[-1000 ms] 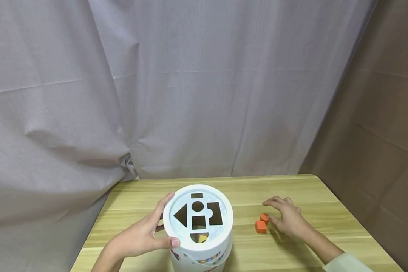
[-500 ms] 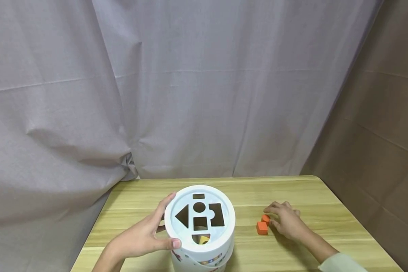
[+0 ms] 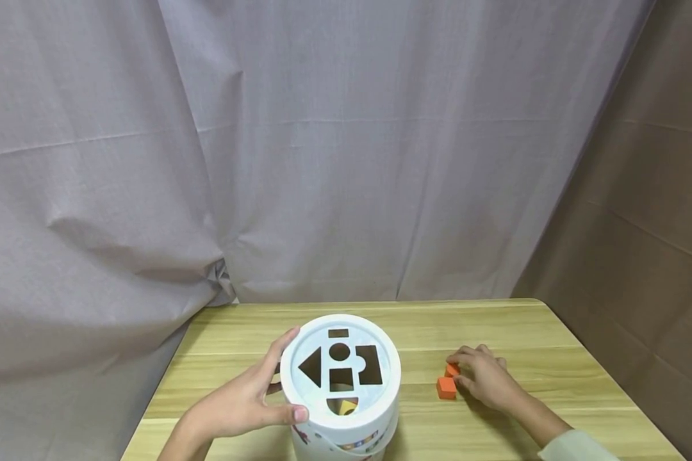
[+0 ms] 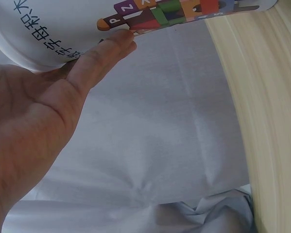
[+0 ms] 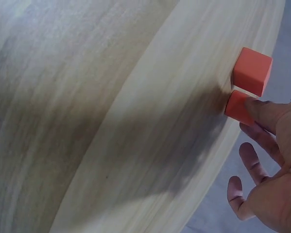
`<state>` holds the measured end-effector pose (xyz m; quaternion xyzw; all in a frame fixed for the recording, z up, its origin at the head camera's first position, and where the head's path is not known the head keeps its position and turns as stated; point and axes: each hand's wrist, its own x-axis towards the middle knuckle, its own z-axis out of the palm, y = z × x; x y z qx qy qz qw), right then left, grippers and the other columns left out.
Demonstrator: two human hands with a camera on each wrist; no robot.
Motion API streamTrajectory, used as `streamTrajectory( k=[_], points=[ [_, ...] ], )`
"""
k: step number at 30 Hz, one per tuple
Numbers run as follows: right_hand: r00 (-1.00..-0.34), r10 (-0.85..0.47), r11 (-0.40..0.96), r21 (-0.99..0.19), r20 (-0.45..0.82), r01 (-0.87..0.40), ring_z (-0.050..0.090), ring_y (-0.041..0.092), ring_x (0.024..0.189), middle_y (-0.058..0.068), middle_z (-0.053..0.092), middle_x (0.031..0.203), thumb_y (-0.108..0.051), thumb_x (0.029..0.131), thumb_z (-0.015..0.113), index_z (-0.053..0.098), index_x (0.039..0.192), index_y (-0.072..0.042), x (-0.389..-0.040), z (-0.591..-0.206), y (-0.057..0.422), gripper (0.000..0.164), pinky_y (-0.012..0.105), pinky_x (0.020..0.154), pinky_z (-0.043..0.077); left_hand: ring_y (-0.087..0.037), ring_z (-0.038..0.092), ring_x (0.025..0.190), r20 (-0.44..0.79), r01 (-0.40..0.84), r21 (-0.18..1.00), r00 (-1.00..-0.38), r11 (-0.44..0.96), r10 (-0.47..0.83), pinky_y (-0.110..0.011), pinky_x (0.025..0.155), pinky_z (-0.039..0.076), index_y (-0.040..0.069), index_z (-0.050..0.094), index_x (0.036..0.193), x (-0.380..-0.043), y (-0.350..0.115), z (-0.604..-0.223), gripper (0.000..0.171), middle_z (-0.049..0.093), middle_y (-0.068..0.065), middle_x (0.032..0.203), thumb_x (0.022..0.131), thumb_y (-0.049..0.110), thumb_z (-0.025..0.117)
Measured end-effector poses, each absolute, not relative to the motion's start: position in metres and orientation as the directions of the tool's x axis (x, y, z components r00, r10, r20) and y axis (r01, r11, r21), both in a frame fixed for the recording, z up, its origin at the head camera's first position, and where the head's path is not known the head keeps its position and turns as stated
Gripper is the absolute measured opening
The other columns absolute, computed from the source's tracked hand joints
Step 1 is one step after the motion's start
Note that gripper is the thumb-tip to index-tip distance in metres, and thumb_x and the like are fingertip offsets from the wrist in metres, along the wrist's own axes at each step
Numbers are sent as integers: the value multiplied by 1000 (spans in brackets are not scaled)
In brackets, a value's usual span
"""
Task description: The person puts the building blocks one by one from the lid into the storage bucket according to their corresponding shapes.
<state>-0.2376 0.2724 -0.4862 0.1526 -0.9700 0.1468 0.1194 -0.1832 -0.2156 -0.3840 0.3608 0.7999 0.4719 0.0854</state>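
A white shape-sorter bucket (image 3: 329,442) stands on the table, its pale lid (image 3: 317,400) pierced with several shaped holes. My left hand (image 3: 236,400) grips its left side, thumb on the near rim and fingers round the wall; the left wrist view shows these fingers against the printed side. A yellow block (image 3: 347,406) shows through the half-round hole. To the right, my right hand (image 3: 487,381) pinches a small orange cylinder (image 5: 236,107) between thumb and fingers, low at the tabletop. An orange cube (image 5: 251,73) sits right beside it.
The wooden table (image 3: 409,326) runs back to a grey curtain (image 3: 334,192). A darker, brownish curtain (image 3: 628,256) hangs along the right side.
My right thumb and fingers have come together on the orange cylinder, where earlier they were spread around it. The left hand keeps its hold on the bucket.
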Motion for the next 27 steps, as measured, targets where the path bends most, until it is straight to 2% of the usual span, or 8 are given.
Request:
streamTrajectory(
  k=[4,7,12,16,22,27],
  points=[
    [-926,-233,913,-261,297,-314,53,15,97,-7,70,110,-20,81,86,73,118,-20,-234,-481,274,39,34,72,35,-18,45,144,184,476,823,-739,310,648,-32,113,48,38,-1,162,-182,-215,-384,114,35,4,161,85,32,84],
    [-915,-225,909,-266,334,-320,54,15,97,-10,71,108,-19,79,87,73,116,-23,-231,-474,273,40,34,73,35,-20,45,144,188,482,820,-737,309,649,-31,112,48,38,-1,162,-182,-216,-384,114,35,3,161,85,32,84],
    [-880,-251,892,-257,403,-372,56,15,95,-14,72,105,-17,75,90,73,108,-27,-226,-457,271,38,31,73,34,-26,45,144,189,478,824,-737,304,649,-31,113,47,38,-1,162,-182,-216,-384,114,35,3,161,85,32,84],
    [-837,-289,874,-228,465,-429,56,15,93,-13,72,104,-18,74,91,73,107,-27,-223,-444,267,38,29,70,33,-23,46,144,188,481,818,-741,314,645,-33,114,47,38,-1,162,-183,-216,-383,115,35,1,162,85,32,84],
    [-792,-324,855,-198,517,-479,57,13,95,-14,72,106,-20,74,90,73,108,-28,-220,-424,258,39,33,71,41,-20,45,144,197,494,808,-740,322,643,-36,113,47,37,-1,162,-185,-215,-381,114,37,0,161,86,33,83],
    [-748,-355,818,-201,560,-539,58,12,99,-13,71,108,-16,75,90,73,110,-28,-216,-408,249,41,39,76,48,-20,46,143,199,496,808,-739,318,644,-34,113,47,37,0,162,-186,-214,-381,113,39,0,160,86,34,83]
  ],
)
